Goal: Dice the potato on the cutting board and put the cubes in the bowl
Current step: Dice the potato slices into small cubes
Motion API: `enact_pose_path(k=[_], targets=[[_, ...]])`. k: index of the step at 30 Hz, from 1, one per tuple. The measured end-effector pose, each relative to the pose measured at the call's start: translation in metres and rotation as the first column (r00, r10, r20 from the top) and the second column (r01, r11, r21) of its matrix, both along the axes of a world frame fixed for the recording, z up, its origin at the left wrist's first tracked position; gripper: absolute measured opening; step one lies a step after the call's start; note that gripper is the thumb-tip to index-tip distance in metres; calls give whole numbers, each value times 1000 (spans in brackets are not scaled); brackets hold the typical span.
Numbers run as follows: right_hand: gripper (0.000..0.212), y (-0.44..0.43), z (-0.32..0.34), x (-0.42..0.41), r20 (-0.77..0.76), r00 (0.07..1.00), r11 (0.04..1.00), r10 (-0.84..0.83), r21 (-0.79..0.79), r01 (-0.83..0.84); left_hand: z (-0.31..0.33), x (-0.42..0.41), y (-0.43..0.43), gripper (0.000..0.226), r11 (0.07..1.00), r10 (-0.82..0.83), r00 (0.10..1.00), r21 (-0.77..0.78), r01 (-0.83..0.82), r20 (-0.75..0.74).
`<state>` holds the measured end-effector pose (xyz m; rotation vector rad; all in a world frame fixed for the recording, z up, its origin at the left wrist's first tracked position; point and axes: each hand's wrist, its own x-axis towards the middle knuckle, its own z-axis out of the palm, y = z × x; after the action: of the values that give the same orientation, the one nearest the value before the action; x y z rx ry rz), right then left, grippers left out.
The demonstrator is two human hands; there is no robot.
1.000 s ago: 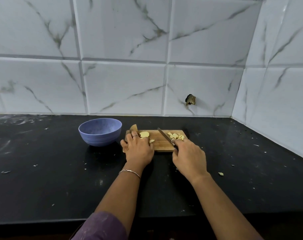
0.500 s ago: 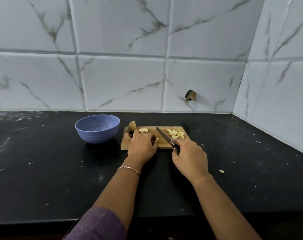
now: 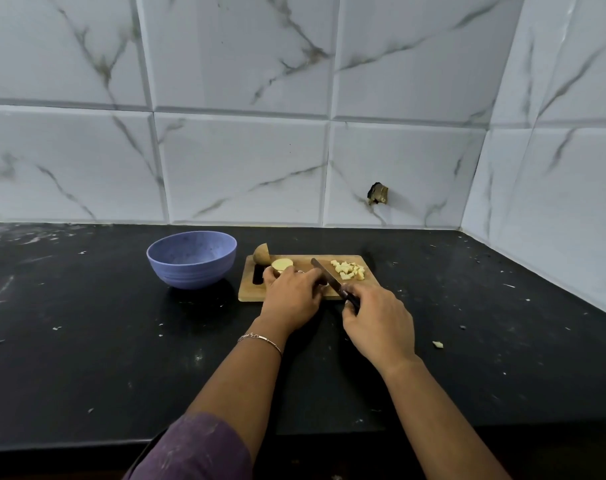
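Observation:
A small wooden cutting board (image 3: 305,261) lies on the black counter. At its far left corner sits an unpeeled potato piece (image 3: 261,253), with a pale potato slice (image 3: 282,263) just in front of it. My left hand (image 3: 293,296) rests on the board and holds down potato; what lies under its fingers is hidden. My right hand (image 3: 376,322) grips the handle of a knife (image 3: 326,275), whose blade slants across the board beside the left fingers. A heap of potato cubes (image 3: 348,270) lies at the board's right end. The blue bowl (image 3: 192,258) stands left of the board.
Marble-tiled walls close off the back and right of the counter (image 3: 87,341). One stray potato cube (image 3: 437,344) lies on the counter right of my right hand. Small white specks are scattered over the dark surface.
My left hand shifted right along the board, uncovering the slice by the potato piece. The knife blade moved closer to the left fingers. The camera dipped slightly.

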<state>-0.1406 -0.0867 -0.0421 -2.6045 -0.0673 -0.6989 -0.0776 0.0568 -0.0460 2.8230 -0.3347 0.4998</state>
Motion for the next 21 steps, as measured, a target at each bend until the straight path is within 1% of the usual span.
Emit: enact_pose_path(k=[6,9,12,15,21], targets=[[32,0,-1,0,-18,1000,999,-12,43,12,-2,5,4,23,997,75,996,-28,-74,38],[34,0,-1,-1,-27,1000,999,-5,40,6,-1,4,3,27,998,68,996,-8,-68,54],[37,0,0,-2,-27,1000,1000,-5,30,6,0,1,2,26,999,39,997,-21,-38,70],[38,-1,0,-1,-33,999,1000,-5,23,6,0,-1,1,26,1000,5,999,5,-5,52],[38,0,-1,-1,-34,999,1000,8,20,-7,0,-1,3,32,999,32,999,8,-32,-18]])
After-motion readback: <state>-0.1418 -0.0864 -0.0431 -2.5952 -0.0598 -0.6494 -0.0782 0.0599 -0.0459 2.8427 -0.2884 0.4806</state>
